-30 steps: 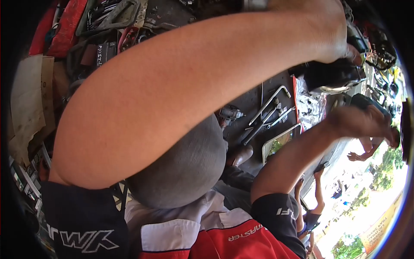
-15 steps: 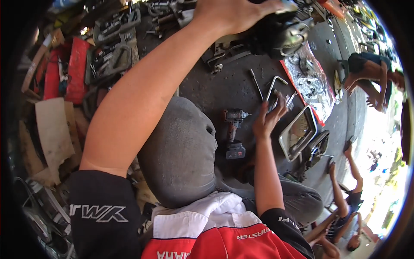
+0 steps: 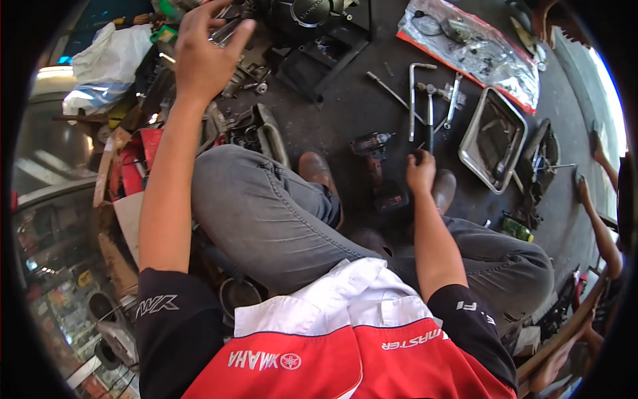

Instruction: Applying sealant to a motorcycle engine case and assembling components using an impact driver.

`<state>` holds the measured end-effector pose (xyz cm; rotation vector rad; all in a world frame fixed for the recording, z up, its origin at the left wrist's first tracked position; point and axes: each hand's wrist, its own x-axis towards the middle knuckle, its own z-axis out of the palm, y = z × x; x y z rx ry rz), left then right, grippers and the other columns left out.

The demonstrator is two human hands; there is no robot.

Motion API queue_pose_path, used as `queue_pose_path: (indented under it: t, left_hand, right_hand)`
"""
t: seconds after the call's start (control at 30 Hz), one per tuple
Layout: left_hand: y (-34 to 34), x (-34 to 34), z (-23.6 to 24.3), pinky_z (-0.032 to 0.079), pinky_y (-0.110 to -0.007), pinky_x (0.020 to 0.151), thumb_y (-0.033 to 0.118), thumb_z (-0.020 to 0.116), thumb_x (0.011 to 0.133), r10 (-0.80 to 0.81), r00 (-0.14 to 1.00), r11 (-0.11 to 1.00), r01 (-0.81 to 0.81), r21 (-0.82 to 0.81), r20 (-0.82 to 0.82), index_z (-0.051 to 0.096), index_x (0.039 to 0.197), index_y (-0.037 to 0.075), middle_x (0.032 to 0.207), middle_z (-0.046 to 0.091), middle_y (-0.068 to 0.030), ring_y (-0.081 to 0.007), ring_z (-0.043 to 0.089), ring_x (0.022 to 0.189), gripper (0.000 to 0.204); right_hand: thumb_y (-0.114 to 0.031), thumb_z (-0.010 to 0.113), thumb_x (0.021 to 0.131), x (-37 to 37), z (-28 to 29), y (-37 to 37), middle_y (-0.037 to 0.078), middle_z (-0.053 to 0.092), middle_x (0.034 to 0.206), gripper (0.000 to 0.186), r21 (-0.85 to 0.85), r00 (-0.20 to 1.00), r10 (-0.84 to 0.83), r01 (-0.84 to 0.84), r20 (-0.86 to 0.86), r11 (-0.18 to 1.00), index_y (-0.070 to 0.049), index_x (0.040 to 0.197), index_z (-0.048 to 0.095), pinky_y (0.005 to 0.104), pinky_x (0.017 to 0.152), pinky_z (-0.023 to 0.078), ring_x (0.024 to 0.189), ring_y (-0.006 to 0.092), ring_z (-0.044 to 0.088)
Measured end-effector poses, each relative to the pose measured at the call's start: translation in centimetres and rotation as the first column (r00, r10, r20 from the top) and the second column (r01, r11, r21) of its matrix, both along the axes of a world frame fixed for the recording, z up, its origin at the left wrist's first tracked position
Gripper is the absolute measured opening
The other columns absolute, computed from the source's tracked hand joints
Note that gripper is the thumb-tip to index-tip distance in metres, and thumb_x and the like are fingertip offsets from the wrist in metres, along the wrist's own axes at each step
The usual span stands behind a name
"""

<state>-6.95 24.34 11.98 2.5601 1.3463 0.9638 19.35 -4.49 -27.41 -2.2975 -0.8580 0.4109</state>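
"What is the biggest thing?"
"The black engine (image 3: 309, 12), at 12 o'clock. Its top goes out of view. Its round cover is on, so that bit looks done."

"And next?"
"A clear bag (image 3: 475, 56) with a red edge lies between 1 and 2 o'clock. Loose parts are in it. The work looks partway to me, but I can't tell how much is left."

"Then what?"
"A metal tray (image 3: 466, 154) sits just past 2 o'clock. The drill (image 3: 373, 165) lies closer to the middle, at 2 o'clock, and nobody holds it."

"Where are the hands?"
"The left hand (image 3: 207, 63) is up at 11 o'clock. Its thumb is apart from its fingers. The right hand (image 3: 420, 171) is near 2 o'clock, with its fingers curled."

"Do they hold anything?"
"The right one is by the end of a black-handled tool (image 3: 430, 123). I can't tell if it grips it. A small shiny metal piece (image 3: 224, 32) shows by the left thumb, at 11 o'clock. I can't tell if it is pinched."
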Motion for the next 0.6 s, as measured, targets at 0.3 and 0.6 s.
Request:
queue_pose_path:
  t: [0.3, 0.6]
  left_hand:
    - [0.7, -16.5, -4.0, 0.055, -0.045, 0.084, 0.048, 0.074, 0.085, 0.347, 0.878, 0.938, -0.333, -0.101, 0.329, 0.071, 0.101, 0.003, 0.096, 0.074, -0.0155, -0.0355, 0.072, 0.091, 0.048]
    - [-22.4, -26.7, -21.4, 0.052, -0.057, 0.099, 0.032, 0.097, 0.06, 0.406, 0.499, 0.261, -0.866, -0.426, -0.766, 0.02, 0.158, 0.023, 0.155, 0.031, -0.0202, -0.0472, 0.049, 0.131, 0.125]
  right_hand:
    - [-0.025, 0.065, 0.095, 5.4, -5.3, -1.7, 0.017, 0.072, 0.109, 0.033, 0.088, 0.972, -0.181, 0.195, -0.149, 0.977, 0.001, 0.116, 0.068, 0.0408, 0.091, 0.051, 0.1, 0.0318, 0.068]
    - [-0.013, 0.063, 0.097, 5.7, -1.1, -0.8, 0.014, 0.071, 0.106, 0.024, 0.244, 0.914, -0.18, 0.28, -0.363, 0.928, 0.001, 0.116, 0.067, 0.0371, 0.088, 0.052, 0.096, 0.0244, 0.068]
